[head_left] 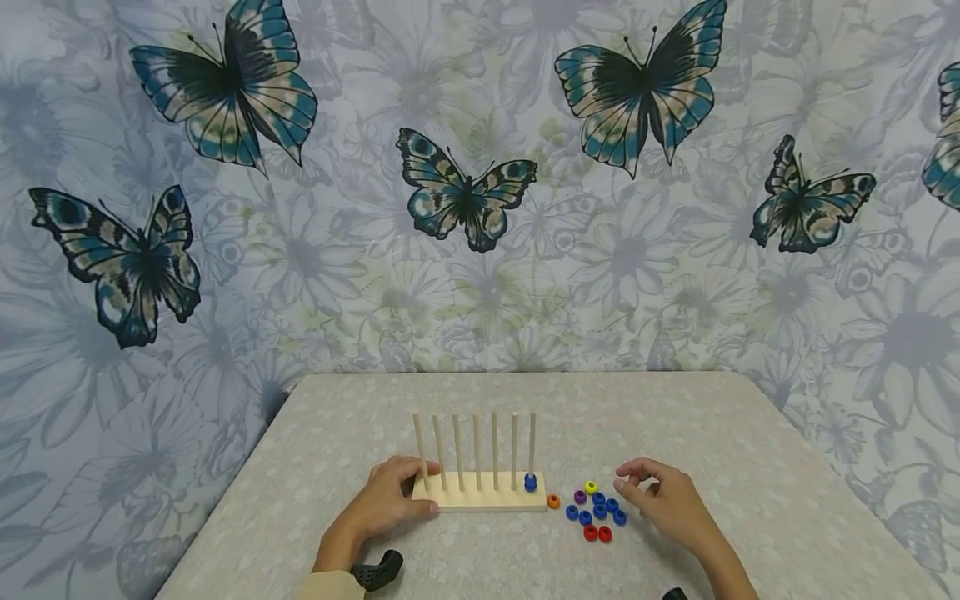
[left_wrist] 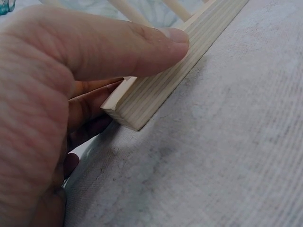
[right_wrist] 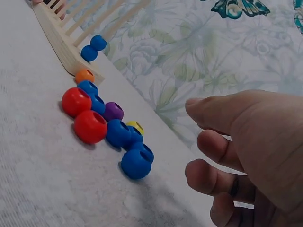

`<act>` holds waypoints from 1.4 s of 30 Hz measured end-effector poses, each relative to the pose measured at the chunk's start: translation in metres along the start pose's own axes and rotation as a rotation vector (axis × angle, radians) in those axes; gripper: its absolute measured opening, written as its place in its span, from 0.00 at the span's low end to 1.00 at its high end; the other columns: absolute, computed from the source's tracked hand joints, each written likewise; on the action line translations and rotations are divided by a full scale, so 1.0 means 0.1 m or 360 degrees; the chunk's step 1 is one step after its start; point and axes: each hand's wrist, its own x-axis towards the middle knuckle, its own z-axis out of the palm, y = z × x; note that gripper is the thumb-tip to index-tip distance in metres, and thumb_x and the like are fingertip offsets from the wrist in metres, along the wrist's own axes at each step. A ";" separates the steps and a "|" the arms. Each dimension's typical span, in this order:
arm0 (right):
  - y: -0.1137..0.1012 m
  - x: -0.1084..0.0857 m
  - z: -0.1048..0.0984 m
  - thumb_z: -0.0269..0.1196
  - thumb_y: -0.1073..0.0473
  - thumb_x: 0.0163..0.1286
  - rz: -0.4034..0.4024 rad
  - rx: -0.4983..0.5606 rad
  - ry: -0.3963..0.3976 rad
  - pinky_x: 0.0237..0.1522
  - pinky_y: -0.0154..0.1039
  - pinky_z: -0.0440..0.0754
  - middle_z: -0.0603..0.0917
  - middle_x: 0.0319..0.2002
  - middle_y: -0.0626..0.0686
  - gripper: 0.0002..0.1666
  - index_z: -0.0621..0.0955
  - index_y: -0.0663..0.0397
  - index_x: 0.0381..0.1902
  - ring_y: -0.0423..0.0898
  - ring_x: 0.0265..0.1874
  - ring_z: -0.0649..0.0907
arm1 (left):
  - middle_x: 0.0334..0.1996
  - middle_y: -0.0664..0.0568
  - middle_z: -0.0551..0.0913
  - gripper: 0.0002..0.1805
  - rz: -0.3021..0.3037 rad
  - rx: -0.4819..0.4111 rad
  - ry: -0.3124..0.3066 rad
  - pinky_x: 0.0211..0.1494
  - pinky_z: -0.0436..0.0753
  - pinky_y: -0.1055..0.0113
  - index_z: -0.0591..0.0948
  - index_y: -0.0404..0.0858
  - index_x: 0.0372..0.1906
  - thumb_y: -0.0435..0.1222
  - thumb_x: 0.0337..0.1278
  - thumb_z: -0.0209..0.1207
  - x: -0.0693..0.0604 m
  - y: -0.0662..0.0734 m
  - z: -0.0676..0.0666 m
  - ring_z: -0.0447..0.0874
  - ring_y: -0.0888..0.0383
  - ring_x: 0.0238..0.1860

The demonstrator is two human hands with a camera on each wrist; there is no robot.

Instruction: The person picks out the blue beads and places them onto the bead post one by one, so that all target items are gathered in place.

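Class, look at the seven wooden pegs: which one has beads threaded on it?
The peg at the far right end of the wooden base, farthest from the left hand. It alone carries two blue beads; the other six pegs are bare.

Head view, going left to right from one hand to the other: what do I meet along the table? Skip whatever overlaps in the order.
Left hand → wooden peg rack → orange bead → purple bead → yellow bead → right hand.
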 end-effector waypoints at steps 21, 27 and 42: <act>0.26 0.00 0.00 0.70 0.47 0.64 -0.0073 0.0112 -0.0480 0.23 0.34 0.78 0.83 0.35 0.49 0.14 0.82 0.49 0.39 0.39 0.22 0.77 | 0.57 0.63 0.80 0.29 0.0011 -0.0014 -0.0013 0.73 0.53 0.38 0.83 0.64 0.50 0.53 0.34 0.78 0.00 -0.01 0.01 0.68 0.50 0.67; 0.27 0.01 -0.01 0.75 0.47 0.57 -0.0087 0.0041 -0.0486 0.25 0.33 0.74 0.82 0.34 0.47 0.17 0.83 0.47 0.38 0.39 0.24 0.76 | 0.57 0.63 0.80 0.29 0.0002 -0.0018 -0.0011 0.73 0.55 0.37 0.83 0.64 0.49 0.53 0.34 0.78 0.01 -0.04 0.01 0.68 0.51 0.67; 0.28 0.01 0.01 0.78 0.47 0.52 -0.0119 -0.0026 -0.0477 0.25 0.33 0.73 0.83 0.33 0.45 0.19 0.82 0.44 0.36 0.38 0.24 0.74 | 0.57 0.62 0.80 0.29 0.0008 -0.0008 -0.0031 0.73 0.55 0.36 0.82 0.65 0.50 0.54 0.35 0.78 0.00 -0.01 -0.01 0.67 0.50 0.67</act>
